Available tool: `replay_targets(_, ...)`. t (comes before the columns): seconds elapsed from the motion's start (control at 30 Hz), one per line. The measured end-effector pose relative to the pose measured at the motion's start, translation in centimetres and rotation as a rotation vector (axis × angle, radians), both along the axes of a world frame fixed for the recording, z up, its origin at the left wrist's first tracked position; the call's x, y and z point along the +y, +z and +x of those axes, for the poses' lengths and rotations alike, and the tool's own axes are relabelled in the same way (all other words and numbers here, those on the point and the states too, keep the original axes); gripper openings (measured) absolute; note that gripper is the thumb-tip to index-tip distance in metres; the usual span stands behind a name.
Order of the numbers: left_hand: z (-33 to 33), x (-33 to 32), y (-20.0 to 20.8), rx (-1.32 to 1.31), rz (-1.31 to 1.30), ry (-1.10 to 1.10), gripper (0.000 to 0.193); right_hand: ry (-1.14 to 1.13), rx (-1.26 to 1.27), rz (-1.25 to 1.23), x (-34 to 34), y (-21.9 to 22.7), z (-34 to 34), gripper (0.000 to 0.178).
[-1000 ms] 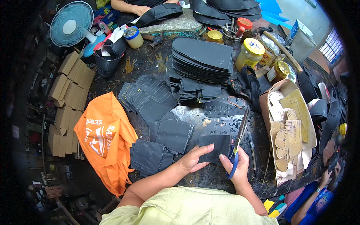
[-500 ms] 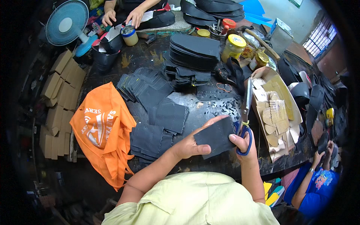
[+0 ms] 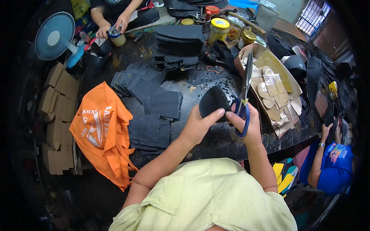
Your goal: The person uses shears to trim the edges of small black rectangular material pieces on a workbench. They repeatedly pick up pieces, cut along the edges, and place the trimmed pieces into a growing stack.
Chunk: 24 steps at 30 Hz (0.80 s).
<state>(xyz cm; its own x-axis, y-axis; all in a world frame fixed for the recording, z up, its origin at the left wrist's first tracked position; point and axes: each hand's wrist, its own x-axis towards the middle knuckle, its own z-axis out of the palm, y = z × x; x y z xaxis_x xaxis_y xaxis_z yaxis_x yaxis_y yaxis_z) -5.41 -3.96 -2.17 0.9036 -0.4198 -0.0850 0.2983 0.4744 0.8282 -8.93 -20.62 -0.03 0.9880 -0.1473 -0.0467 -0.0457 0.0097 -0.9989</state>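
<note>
Left hand (image 3: 198,124): holds bent black piece (image 3: 211,103) with fingers.
Right hand (image 3: 250,122): holds blue-handled scissors (image 3: 247,79) with fingers, just beside the piece.
Orange cloth (image 3: 103,133): lies left of stacked black pieces (image 3: 144,129).

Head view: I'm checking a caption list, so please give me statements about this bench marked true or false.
1. The right hand holds long metal scissors with blue loop handles. True.
2. The left hand is empty. False: it holds a bent black sheet.
3. A round blue plastic fan stands at upper left. True.
4. The cylindrical yellow-lidded jar stands left of the tall stack of flat black pieces. False: it stands right of it.
</note>
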Motion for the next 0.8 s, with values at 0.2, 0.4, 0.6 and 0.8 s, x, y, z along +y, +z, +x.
replay_targets(0.2, 1.1, 0.0, 0.7, -0.044, 0.038, 0.250, 0.027, 0.058, -0.046, -0.060, -0.1, 0.1, -0.3, 0.021)
replay_targets(0.4, 4.4, 1.4, 1.8, 0.046, -0.102, 0.328, 0.024, 0.272, 0.088, 0.082, -1.0, -1.4, -2.7, 0.038)
replay_targets(0.6, 5.5, 0.9, 3.2, 0.006, -0.087, 0.345, 0.024, 0.378, 0.146, 0.058, -1.3, -2.1, -3.9, 0.021)
replay_targets(0.8, 5.6, 0.2, 3.2, -0.050, -0.029, 0.407, 0.021, 0.373, 0.190, 0.106, -0.7, -2.2, -3.1, 0.033)
